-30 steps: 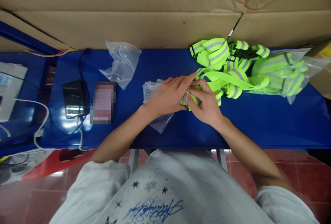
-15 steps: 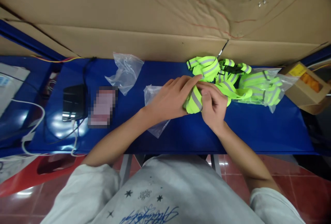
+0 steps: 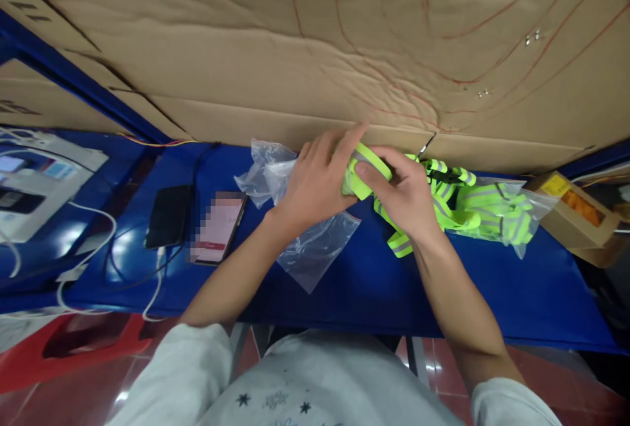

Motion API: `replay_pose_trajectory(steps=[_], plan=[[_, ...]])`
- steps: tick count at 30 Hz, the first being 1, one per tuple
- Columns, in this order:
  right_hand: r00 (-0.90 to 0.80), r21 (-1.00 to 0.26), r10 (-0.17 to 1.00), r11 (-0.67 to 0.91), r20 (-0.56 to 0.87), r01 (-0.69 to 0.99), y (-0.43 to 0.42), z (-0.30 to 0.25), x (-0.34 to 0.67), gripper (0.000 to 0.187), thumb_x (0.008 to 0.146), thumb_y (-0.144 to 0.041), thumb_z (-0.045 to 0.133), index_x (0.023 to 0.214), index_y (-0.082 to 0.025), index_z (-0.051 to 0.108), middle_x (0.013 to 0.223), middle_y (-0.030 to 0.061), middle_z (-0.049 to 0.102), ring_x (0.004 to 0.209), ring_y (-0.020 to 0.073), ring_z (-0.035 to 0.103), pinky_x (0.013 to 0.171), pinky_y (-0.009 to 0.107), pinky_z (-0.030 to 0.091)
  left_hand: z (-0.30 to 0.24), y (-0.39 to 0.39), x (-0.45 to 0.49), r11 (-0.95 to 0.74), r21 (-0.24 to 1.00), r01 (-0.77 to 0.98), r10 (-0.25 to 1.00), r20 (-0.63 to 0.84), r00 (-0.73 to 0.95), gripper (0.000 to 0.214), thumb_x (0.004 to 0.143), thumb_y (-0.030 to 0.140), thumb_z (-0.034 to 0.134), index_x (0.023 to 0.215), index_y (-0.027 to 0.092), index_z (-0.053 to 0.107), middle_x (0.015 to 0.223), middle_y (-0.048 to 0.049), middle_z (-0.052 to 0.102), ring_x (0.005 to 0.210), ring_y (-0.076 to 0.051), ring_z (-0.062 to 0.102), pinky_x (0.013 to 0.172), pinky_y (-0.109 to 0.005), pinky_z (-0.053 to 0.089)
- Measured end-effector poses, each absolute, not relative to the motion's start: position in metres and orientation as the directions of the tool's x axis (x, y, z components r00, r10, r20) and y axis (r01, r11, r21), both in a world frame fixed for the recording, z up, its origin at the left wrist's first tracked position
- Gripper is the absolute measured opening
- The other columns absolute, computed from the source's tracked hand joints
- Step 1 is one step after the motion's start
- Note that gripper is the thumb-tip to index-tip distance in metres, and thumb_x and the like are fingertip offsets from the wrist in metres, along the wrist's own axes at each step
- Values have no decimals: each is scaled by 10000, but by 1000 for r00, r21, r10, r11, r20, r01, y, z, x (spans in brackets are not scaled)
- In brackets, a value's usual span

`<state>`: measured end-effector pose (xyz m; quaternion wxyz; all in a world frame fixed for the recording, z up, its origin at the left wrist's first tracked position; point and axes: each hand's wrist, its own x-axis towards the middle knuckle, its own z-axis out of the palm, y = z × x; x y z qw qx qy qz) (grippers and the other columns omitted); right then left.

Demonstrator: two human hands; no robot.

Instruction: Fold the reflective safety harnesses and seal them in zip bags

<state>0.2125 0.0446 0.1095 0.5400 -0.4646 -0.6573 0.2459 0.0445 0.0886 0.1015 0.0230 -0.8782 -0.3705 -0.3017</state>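
Note:
A folded bundle of neon-yellow reflective strap (image 3: 363, 184) with a grey stripe is held between my two hands, above the blue table. My left hand (image 3: 317, 180) closes round its left side, index finger raised, its thumb hidden. From the right, my right hand (image 3: 404, 193) pinches the bundle with the thumb laid across the front. Below my right hand, a loose strap end (image 3: 401, 245) trails over the table. A clear zip bag (image 3: 319, 252) lies partly under my left hand, and another clear bag (image 3: 263, 163) is behind it.
More reflective straps (image 3: 450, 199) with black buckles lie to the right, beside a clear bag packed with straps (image 3: 497, 213). An open cardboard box (image 3: 575, 216) stands at the far right. Leftward are a phone (image 3: 219, 229), a black device (image 3: 170, 216) and cables. Cardboard backs the table (image 3: 472, 295).
The view has tilted upward. My hands and the bundle have shifted left, away from the strap pile. The right thumb now lies across the bundle, and a strap end trails lower.

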Motion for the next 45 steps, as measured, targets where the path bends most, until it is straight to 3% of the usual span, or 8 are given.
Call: replay_pose_trajectory(steps=[5,13,17,22,27,33,38,45], plan=[[-47,-748,869,450,492,487,40,108,218,171,1021,-303,605,1092,-246,750,1150,37,780,1091,225,714,1015,405,541,98,93,46,-779,122,616,593,462,659,907,866,340,702,1643,210,252,1357,-153,604,1201,-334,633,999,-433,520],[48,-830,914,342,403,440,53,80,221,183,887,-232,660,1053,-220,736,1063,19,786,1049,227,725,996,417,576,95,82,53,-805,-70,589,517,406,754,888,912,353,727,1654,184,269,1344,-186,613,1124,-354,628,911,-449,512],[119,-874,887,401,445,275,47,91,224,232,889,-392,776,1054,-269,669,1074,16,732,1002,192,720,907,360,619,108,80,47,-771,40,636,572,484,663,831,951,388,694,1654,243,275,1378,-154,607,1162,-354,638,944,-475,530],[-47,-889,925,376,378,262,30,116,232,372,832,-487,851,1127,-304,716,1081,41,734,971,231,732,794,391,655,126,77,36,-768,260,585,626,501,598,817,999,651,525,1666,252,271,1399,-129,615,1237,-317,637,1011,-437,545],[-53,-822,878,465,475,329,25,119,231,204,860,-328,843,1058,-313,798,1063,28,749,1007,222,719,870,399,638,124,68,39,-798,127,589,553,543,632,689,1048,502,498,1665,277,290,1324,-126,641,1175,-328,654,990,-475,534],[-184,-780,910,414,373,469,24,116,239,152,940,-328,746,1061,-263,811,1029,38,756,922,202,698,736,332,600,114,65,46,-832,-9,554,480,489,729,750,1037,491,551,1675,259,234,1247,-116,675,1098,-295,654,915,-432,526],[-154,-803,921,387,357,453,27,113,244,190,928,-340,756,1098,-264,796,1016,31,756,916,204,697,781,351,600,117,67,45,-857,182,482,509,450,734,931,932,507,733,1672,245,232,1328,-110,658,1197,-296,651,1017,-419,523],[-82,-863,954,296,288,410,41,106,253,214,830,-409,853,932,-239,771,894,10,749,840,180,682,784,334,576,105,89,36,-845,439,307,480,368,796,959,914,215,733,1675,337,161,1564,-72,545,1414,-246,570,1116,-373,511]])
